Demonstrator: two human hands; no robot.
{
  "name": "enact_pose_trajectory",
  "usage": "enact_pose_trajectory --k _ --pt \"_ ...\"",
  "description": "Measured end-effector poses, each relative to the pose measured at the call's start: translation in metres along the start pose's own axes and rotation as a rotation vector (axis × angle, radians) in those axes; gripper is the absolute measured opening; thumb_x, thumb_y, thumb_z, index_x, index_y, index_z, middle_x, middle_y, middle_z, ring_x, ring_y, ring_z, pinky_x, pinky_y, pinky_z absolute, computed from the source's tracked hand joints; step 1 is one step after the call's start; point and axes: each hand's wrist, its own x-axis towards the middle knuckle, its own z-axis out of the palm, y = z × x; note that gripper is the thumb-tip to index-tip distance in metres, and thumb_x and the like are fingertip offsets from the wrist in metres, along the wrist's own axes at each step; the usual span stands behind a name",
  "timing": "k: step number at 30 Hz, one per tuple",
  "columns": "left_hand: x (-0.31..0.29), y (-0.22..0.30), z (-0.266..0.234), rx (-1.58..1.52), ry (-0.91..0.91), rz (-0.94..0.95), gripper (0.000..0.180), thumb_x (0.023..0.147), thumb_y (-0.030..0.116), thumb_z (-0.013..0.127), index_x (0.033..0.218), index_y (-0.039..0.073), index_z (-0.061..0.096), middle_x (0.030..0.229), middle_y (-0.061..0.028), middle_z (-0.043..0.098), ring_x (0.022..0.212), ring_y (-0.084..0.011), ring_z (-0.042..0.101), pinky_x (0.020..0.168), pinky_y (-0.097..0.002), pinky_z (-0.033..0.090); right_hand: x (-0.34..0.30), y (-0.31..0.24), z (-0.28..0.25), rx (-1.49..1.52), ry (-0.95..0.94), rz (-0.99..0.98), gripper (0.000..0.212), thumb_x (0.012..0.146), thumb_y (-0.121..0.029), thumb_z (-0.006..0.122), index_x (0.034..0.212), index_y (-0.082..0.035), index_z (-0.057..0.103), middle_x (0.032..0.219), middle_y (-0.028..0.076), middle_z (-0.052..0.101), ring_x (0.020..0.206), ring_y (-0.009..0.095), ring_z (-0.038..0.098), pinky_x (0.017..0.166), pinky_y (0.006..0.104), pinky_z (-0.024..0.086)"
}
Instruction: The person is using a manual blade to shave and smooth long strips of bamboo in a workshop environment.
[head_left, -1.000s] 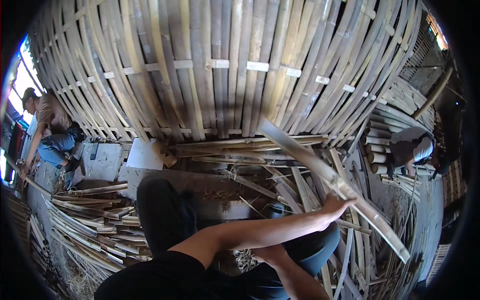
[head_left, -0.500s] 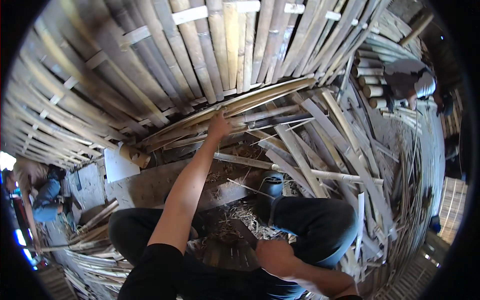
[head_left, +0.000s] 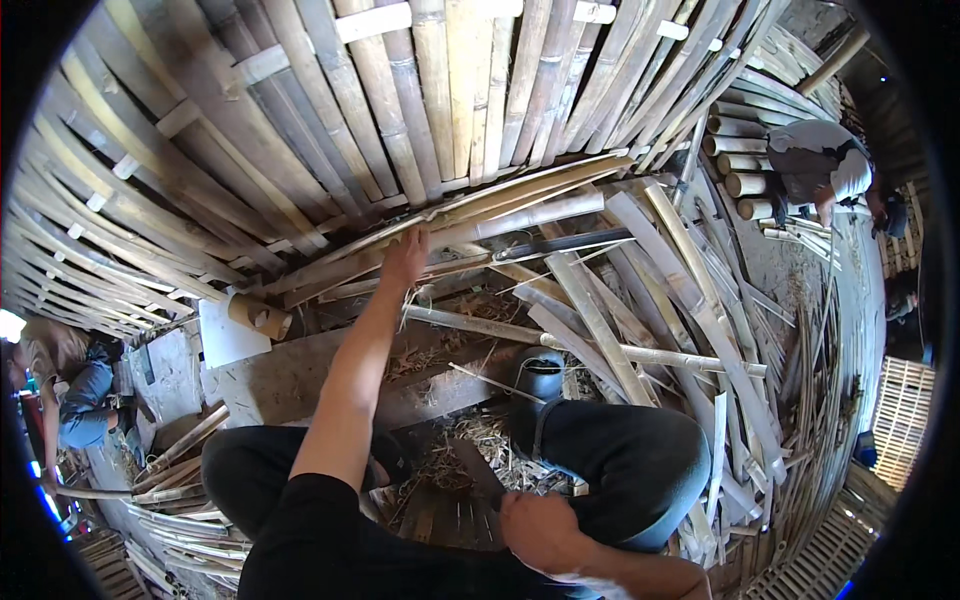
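Resting left hand (head_left: 405, 258), nearer slatted wall (head_left: 470, 100), at bamboo strip (head_left: 545, 214) along wall's foot, stretching lengthwise rightward from grip; impossible to tell whether pinched. Clasping knife (head_left: 477, 468) in right hand (head_left: 541, 530), farther from wall.

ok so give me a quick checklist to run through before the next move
1. Knife secure in the right hand: ok, fist closed on it.
2. Left hand clear of the knife: ok, it is out at the bamboo strips.
3. Left hand gripping a strip: cannot tell from this angle.
4. No shavings near the knife: not ok, they lie scattered there.
5. Co-worker at far left well away: ok.
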Motion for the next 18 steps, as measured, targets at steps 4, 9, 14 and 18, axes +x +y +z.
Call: enact_pose_trajectory --k 4,9,14,18 --pt "-0.01 -0.033 -0.097 -0.168 0.078 -0.052 0.032 0.093 0.012 0.046 0.122 0.001 0.044 0.113 -0.02 0.056 0.104 -0.0375 0.059 0.082 -0.0468 0.053 -0.005 -0.006 0.002 0.012 0.057 -0.002 0.027 0.083 -0.015 0.055 0.099 0.005 0.061 0.073 0.014 0.068 0.065 0.027 0.069 0.056 0.0404 0.053" --pt "-0.035 -0.082 -0.224 -0.25 0.134 -0.071 0.034 0.098 0.022 0.048 0.123 -0.001 0.041 0.108 -0.0277 0.058 0.096 -0.0443 0.059 0.081 -0.0515 0.049 -0.006 -0.005 -0.002 -0.045 0.148 -0.139 0.019 0.077 -0.014 0.061 0.091 -0.002 0.065 0.075 0.015 0.069 0.066 0.031 0.069 0.057 0.0434 0.054" --pt "-0.084 -0.086 -0.347 -0.397 0.443 -0.16 0.033 0.1 0.02 0.05 0.127 0.003 0.039 0.087 -0.0216 0.061 0.073 -0.0338 0.062 0.065 -0.0476 0.051 -0.01 -0.02 -0.018 -0.03 0.092 0.003 0.02 0.076 -0.014 0.061 0.091 -0.003 0.065 0.082 0.017 0.069 0.077 0.035 0.069 0.068 0.0457 0.055" --pt "-0.165 -0.06 -0.44 -0.427 0.52 -0.272 0.026 0.1 0.017 0.048 0.124 0.006 0.044 0.102 -0.0205 0.064 0.085 -0.0282 0.066 0.072 -0.0448 0.053 -0.015 -0.017 -0.019 0.036 0.198 0.063 0.024 0.077 -0.019 0.063 0.093 -0.001 0.064 0.086 0.02 0.068 0.086 0.038 0.067 0.076 0.0472 0.054"
